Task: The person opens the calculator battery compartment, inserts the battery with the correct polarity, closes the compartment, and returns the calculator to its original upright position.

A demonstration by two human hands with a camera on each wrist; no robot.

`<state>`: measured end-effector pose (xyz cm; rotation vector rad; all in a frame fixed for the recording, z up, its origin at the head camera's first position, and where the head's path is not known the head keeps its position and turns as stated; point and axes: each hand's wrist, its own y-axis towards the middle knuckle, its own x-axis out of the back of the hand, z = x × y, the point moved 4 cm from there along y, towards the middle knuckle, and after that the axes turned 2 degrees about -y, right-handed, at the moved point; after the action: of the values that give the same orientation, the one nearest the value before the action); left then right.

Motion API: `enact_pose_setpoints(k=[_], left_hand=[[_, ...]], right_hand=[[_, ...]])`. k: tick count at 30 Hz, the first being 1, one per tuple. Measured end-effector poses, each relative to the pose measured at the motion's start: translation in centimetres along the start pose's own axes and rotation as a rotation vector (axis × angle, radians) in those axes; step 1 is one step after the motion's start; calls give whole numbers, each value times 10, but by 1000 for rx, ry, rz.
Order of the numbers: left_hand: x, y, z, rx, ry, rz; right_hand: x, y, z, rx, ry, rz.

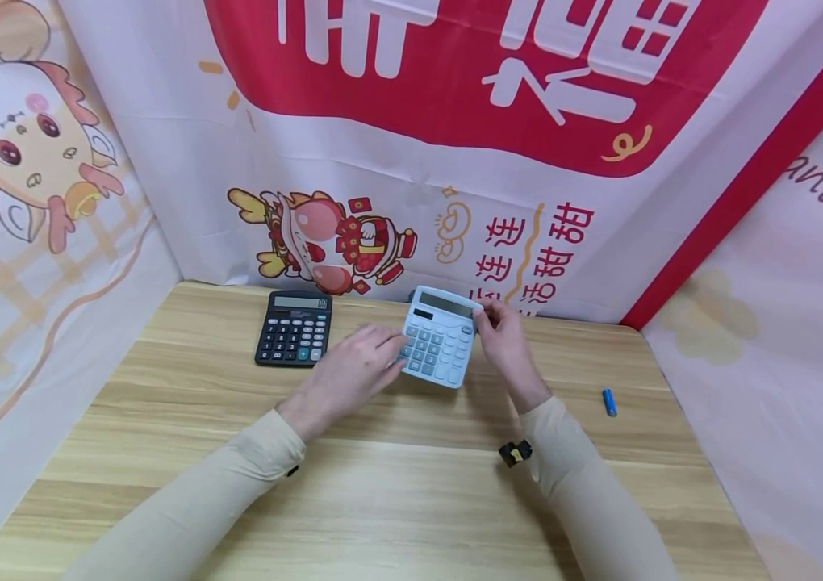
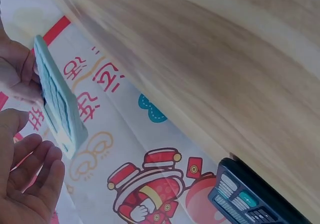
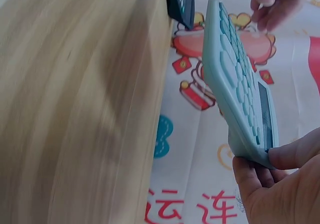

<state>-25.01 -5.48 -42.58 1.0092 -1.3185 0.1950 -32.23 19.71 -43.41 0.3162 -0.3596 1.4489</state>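
My right hand (image 1: 506, 343) grips a light blue calculator (image 1: 436, 337) by its right edge near the display. In the right wrist view, the thumb lies on the calculator's (image 3: 237, 84) front and the fingers go behind it. It is held up off the table, tilted, keys facing me. My left hand (image 1: 353, 367) is beside the calculator's left edge in the head view. Both wrist views show a gap between the left hand (image 2: 32, 171) and the calculator (image 2: 60, 102). Its fingers are loosely bent, with nothing between them.
A black calculator (image 1: 295, 329) with a lit display lies on the wooden table (image 1: 382, 500), left of my hands. A small blue battery (image 1: 609, 402) lies to the right. Printed cloth (image 1: 411, 129) hangs behind the table's back edge and along both sides.
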Motion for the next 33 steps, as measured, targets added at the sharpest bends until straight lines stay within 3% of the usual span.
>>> enact_pose_setpoints(k=[6, 14, 22, 33], left_hand=[[1, -3, 5, 24, 6, 18], [2, -4, 9, 57, -12, 30], [0, -5, 12, 55, -10, 33], [-2, -7, 16, 38, 3, 6]], right_hand=[[16, 13, -12, -10, -17, -27], [39, 28, -28, -3, -136, -79], [63, 44, -45, -129, -161, -68], [91, 65, -65, -146, -230, -60]])
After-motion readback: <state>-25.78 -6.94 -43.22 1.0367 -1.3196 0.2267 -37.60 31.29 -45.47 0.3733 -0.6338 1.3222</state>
